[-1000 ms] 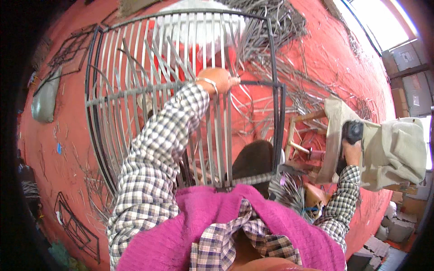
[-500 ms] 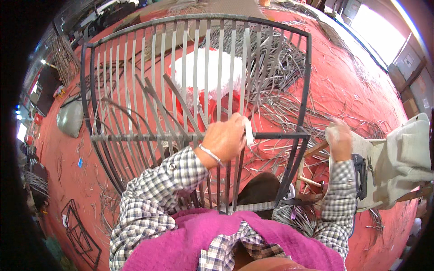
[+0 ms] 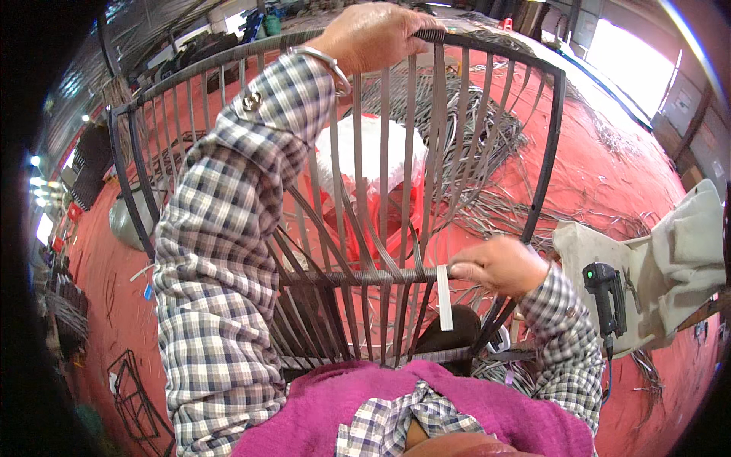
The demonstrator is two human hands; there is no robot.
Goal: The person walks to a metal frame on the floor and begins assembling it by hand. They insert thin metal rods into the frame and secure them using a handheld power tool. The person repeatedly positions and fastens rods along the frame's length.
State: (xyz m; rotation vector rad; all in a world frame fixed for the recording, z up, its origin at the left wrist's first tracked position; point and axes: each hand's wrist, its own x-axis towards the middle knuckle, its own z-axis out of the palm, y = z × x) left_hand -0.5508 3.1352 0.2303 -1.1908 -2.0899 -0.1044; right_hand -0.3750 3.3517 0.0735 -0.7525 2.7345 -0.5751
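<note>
A curved dark metal frame (image 3: 560, 129) strung with grey flat plastic strips stands before me. At its far side my left hand (image 3: 377, 36) has its fingers bent over the top rail (image 3: 499, 50). My right hand (image 3: 502, 265) is closed at the middle crossbar (image 3: 415, 274), thumb and fingers together; what lies under them is partly hidden. Just left of its fingertips a short white strip (image 3: 445, 297) hangs down over the crossbar. Several loose grey strips (image 3: 365, 228) cross the upright ones at a slant.
A black corded power tool (image 3: 605, 301) with a green light lies on a cloth-covered seat (image 3: 670, 259) at right. Beyond the frame are a red-and-white bag (image 3: 369, 152) and a heap of grey strips (image 3: 483, 114). Strip scraps litter the red floor (image 3: 579, 160).
My left hand has left the crossbar and reached far up to the top rail. My right hand has moved left from beside the seat to the crossbar. The frame has shifted and tilted.
</note>
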